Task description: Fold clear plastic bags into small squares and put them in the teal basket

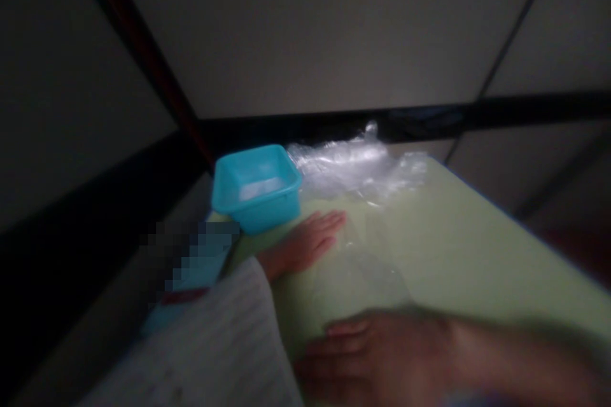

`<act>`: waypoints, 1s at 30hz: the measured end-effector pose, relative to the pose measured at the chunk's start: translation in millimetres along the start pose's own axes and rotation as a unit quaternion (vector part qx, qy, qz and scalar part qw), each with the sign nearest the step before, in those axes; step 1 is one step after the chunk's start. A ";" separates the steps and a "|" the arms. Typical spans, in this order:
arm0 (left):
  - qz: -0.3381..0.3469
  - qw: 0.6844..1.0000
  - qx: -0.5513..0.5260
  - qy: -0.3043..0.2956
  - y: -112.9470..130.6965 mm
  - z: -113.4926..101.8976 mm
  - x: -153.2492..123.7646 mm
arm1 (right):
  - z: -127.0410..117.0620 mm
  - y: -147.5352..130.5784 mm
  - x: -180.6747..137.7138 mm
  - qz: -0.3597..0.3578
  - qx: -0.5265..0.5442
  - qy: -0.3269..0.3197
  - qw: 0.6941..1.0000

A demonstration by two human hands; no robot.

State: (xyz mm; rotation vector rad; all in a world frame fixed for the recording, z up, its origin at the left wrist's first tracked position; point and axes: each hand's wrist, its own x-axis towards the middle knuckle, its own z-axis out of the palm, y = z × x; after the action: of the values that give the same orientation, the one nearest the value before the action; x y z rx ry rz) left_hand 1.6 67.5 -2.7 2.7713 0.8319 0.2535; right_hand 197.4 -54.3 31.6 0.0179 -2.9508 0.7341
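My left hand [310, 243] lies flat on the pale green tabletop [477, 241], fingers stretched out toward the right. My right hand [382, 356] is nearer to me, palm down, its fingers extended to the left and somewhat blurred. Between the two hands a thin clear plastic sheet or bag [363, 276] is spread on the table; its edges are hard to make out. Just beyond my left hand stands a turquoise plastic basin [270, 211] with something whitish inside. Crumpled clear plastic [353, 168] is heaped to the right of the basin.
Behind the table rises a grey panelled wall [334, 32] with a dark band along it. A reddish-brown post [143, 44] runs down at the left. The table's right edge slants away, and the room is dim. A pixelated patch covers part of the left side.
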 end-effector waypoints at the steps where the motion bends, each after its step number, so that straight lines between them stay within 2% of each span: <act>1: -0.003 1.000 0.004 0.000 0.0 0.0 0.1 | 1.2 0.8 -0.2 -0.003 0.000 0.006 1.000; 10: -0.013 0.999 0.046 0.008 -3.1 5.6 0.4 | 5.1 1.5 -2.8 -0.006 -0.003 0.017 1.000; 17: -0.033 0.997 0.063 0.007 0.2 3.5 1.3 | 5.7 -0.7 -1.1 -0.002 -0.003 -0.007 1.000; 22: -0.037 0.997 0.066 0.009 -3.3 5.8 1.6 | -9.0 3.3 -4.3 -0.002 0.010 -0.014 1.000; 25: -0.040 0.997 0.061 0.023 -6.1 8.1 1.3 | -26.7 25.5 -23.8 0.070 -0.013 0.050 0.996; 27: -0.040 0.997 0.058 0.033 -7.2 9.2 0.8 | -35.4 47.1 -43.7 0.162 -0.050 0.105 0.980; 30: -0.033 0.997 0.056 0.041 -8.3 10.1 -0.4 | -38.6 76.9 -71.5 0.295 -0.103 0.116 0.943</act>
State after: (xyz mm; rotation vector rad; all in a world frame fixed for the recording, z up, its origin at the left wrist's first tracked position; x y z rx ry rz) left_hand -0.7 72.2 -14.6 2.8472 0.9852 0.3195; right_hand 269.5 30.8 22.5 -0.9314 -2.7807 0.4262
